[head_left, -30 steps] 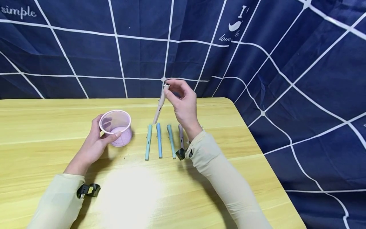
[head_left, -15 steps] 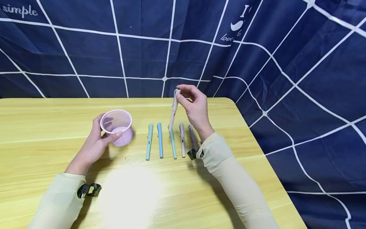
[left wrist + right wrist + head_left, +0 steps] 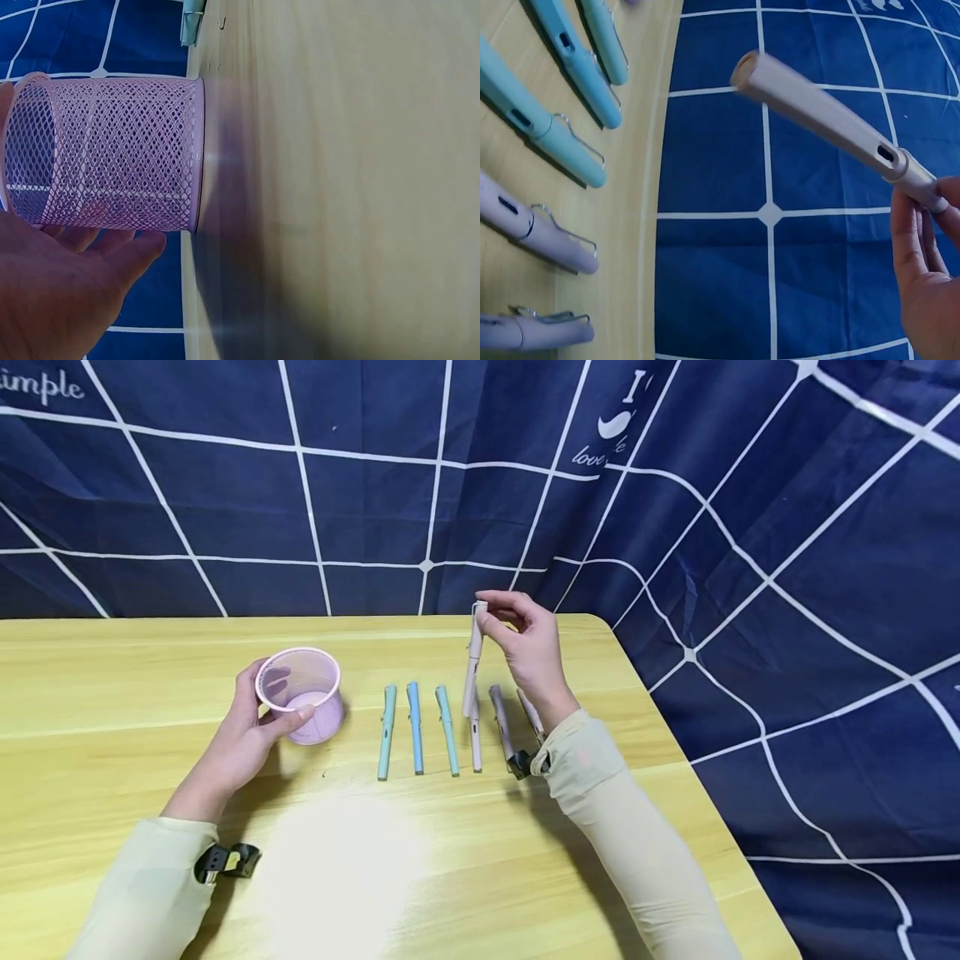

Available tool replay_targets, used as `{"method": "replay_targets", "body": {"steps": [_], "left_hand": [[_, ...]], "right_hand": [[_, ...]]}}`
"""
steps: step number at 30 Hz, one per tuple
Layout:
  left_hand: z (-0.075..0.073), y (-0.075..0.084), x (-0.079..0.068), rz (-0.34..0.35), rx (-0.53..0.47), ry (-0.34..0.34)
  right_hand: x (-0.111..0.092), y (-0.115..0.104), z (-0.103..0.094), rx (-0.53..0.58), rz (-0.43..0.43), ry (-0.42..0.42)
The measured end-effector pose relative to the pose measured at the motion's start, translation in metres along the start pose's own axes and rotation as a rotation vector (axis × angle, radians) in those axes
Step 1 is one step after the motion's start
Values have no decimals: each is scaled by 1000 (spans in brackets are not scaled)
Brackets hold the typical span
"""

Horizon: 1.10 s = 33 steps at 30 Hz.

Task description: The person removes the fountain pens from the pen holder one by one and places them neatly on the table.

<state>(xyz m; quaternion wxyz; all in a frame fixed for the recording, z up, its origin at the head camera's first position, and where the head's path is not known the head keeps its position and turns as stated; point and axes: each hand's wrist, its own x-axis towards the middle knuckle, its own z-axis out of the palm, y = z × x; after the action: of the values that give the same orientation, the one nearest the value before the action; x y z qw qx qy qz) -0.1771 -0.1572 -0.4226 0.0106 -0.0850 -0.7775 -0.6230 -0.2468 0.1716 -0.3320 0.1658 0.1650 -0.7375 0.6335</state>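
My left hand (image 3: pixel 238 747) grips the side of a pink mesh pen cup (image 3: pixel 327 720), its thumb over the rim. The cup stands upright on the table, and no pens show inside it. Between thumb and fingers, my right hand (image 3: pixel 531 652) pinches a pale pinkish pen (image 3: pixel 475 647) by its cap end, the other end pointing down. In the head view its lower end overlaps a pale lilac pen (image 3: pixel 476 747) lying in the row. The right wrist view shows the held pen (image 3: pixel 817 109) with its clip close to my fingers.
Left of the lilac pen lie a mint pen (image 3: pixel 386 735), a blue pen (image 3: pixel 416 731) and a green pen (image 3: pixel 447 733). To its right are a mauve pen (image 3: pixel 501 722) and another pen (image 3: pixel 530 712), partly hidden by my wrist. A blue grid curtain (image 3: pixel 375 510) hangs behind the table.
My right hand has carried the pale pen rightward and slightly nearer, from beyond the row's left part to over the lilac pen. My left hand and the cup have stayed put.
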Motion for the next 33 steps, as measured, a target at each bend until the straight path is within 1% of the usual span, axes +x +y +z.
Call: {"method": "replay_targets", "body": {"steps": [7,16,22,25,30,33], "left_hand": [[-1,0,0,-4,1,-7],[-2,1,1,-3,-1,-12],[-2,3,1,-4,-8,-14],[-1,4,1,-7,-3,-15],[-1,4,0,-15,3,-17],[-1,4,0,-15,-3,-15]], "right_hand": [[0,1,-9,-65,35,14],[-1,4,-24,-40,101,47],[0,9,-37,-56,141,48],[0,12,-43,-41,170,57],[0,17,-51,25,243,88],[-1,19,-55,43,261,110]]}}
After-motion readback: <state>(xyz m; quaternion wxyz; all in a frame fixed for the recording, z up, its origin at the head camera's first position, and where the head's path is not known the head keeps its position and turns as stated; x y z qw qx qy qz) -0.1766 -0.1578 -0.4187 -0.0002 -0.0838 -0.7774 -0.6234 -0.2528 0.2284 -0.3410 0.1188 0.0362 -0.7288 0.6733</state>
